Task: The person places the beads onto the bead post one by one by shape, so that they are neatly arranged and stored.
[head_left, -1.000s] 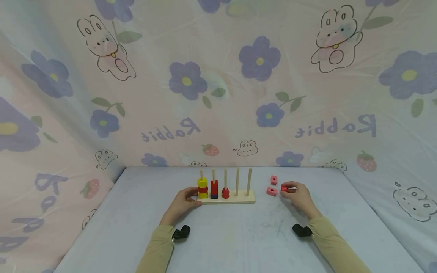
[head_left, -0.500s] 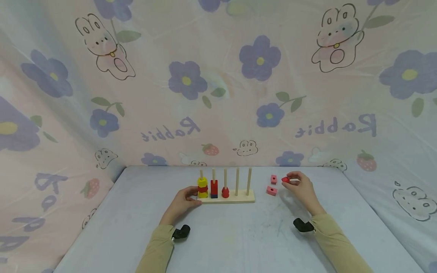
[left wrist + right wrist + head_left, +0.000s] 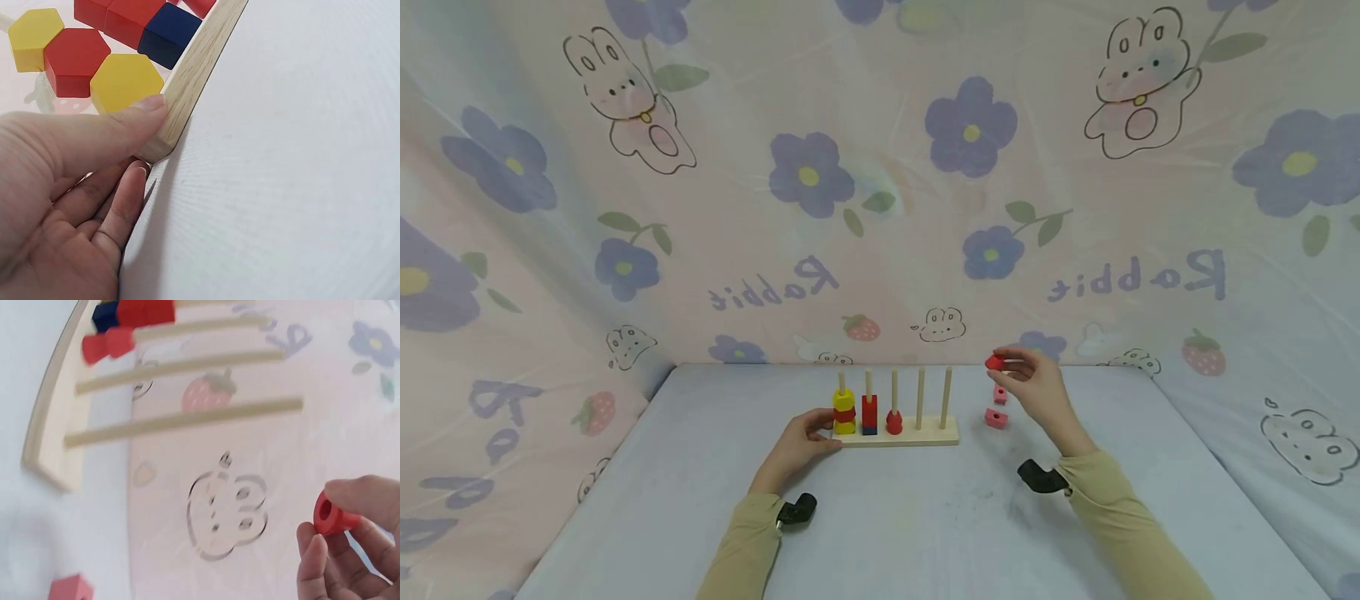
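A wooden peg board [image 3: 898,440] with several upright pegs stands on the table. My left hand [image 3: 796,450] grips its left end, the thumb on the front corner. Beside that hand, yellow and red hexagonal blocks [image 3: 77,62] are stacked on the first peg. Red square blocks over a navy block [image 3: 170,34] sit on the second peg, and a red flared piece [image 3: 894,422] on the third. The two right-hand pegs are bare. My right hand [image 3: 1037,390] pinches a small red flared bead [image 3: 338,519] with a hole through it, held above the table, right of the board.
Two pink blocks with holes, one farther back [image 3: 1000,394] and one nearer [image 3: 996,418], lie right of the board. A patterned cloth [image 3: 880,208] hangs behind the white table [image 3: 895,525]. Black wrist cameras hang below both wrists.
My right hand has lifted the red bead off the table, first up, then left towards the board, to above the pink blocks. My left hand has stayed on the board's end.
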{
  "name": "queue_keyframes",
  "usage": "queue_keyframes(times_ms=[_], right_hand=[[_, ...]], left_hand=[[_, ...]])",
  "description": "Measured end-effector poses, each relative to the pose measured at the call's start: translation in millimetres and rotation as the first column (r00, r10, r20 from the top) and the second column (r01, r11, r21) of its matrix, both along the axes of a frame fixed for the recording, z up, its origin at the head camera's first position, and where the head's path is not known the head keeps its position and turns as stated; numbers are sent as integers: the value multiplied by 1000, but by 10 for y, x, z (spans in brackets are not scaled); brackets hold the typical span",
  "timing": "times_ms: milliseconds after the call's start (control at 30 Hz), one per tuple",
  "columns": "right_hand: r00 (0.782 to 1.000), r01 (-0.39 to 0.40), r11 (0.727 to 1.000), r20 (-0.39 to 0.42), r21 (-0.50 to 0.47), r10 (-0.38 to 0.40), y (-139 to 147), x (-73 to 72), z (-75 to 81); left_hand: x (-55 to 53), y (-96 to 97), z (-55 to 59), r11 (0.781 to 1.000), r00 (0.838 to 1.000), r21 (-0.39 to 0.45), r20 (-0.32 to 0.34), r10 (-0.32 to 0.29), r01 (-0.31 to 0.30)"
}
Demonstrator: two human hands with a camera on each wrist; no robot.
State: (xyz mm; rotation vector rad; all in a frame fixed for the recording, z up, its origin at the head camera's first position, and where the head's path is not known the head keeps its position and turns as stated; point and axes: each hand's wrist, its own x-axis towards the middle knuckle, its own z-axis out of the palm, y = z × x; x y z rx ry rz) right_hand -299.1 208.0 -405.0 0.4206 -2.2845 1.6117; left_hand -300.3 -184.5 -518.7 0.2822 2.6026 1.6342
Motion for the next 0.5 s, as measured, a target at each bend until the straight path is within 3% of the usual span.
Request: queue_keyframes(times_ms=[267,367,500], right_hand=[[987,-146,989,-65,-38,144,-479,252,443],[978,-183,983,-104,-33,179,-608,230,450],[966,-213,977,-150,-16,208,-750,104,331]], left_hand=[[-11,-1,3,1000,1000,-7,-5,4,-4],[-5,11,21,1000,1000,10,3,13,-13],[4,22,35,1000,1000,21,-5,14,-13]])
